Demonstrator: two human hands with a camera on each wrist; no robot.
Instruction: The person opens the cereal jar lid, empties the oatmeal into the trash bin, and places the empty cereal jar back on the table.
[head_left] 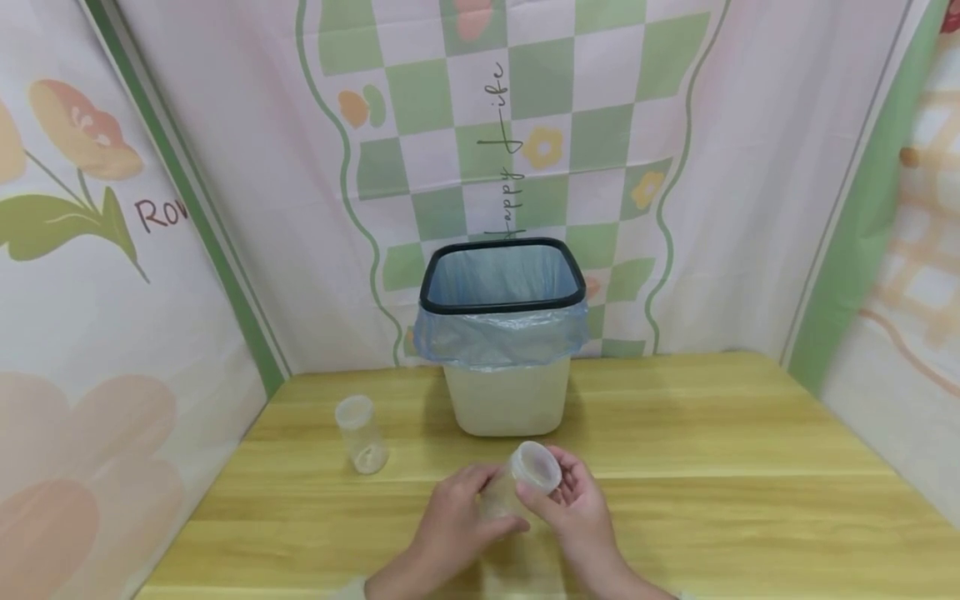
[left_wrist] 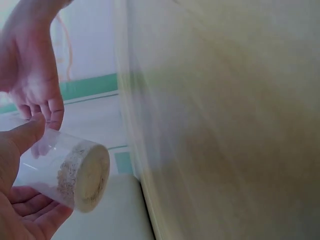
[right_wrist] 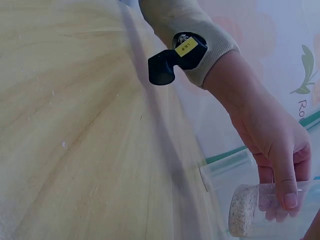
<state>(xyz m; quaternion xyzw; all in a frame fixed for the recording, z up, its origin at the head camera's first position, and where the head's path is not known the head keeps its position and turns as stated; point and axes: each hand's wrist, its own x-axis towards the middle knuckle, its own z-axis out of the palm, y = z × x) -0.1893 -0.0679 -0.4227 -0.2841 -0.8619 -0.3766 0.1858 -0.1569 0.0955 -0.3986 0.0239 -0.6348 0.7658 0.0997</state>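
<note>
A clear plastic jar with a whitish lid is held tilted above the table, lid up and to the right. My left hand grips its body, thumb on one side and fingers on the other. My right hand holds the lid's rim between thumb and fingers; the lid looks to be on the jar. Pale, grainy stuff lies at the jar's bottom in the right wrist view, and the left wrist view shows the jar's base. A similar lidded jar stands on the table to the left, with a little whitish matter inside.
A white bin with a black rim and a blue bag folded over it stands at the back middle of the wooden table. Patterned curtains hang behind the table and along both sides.
</note>
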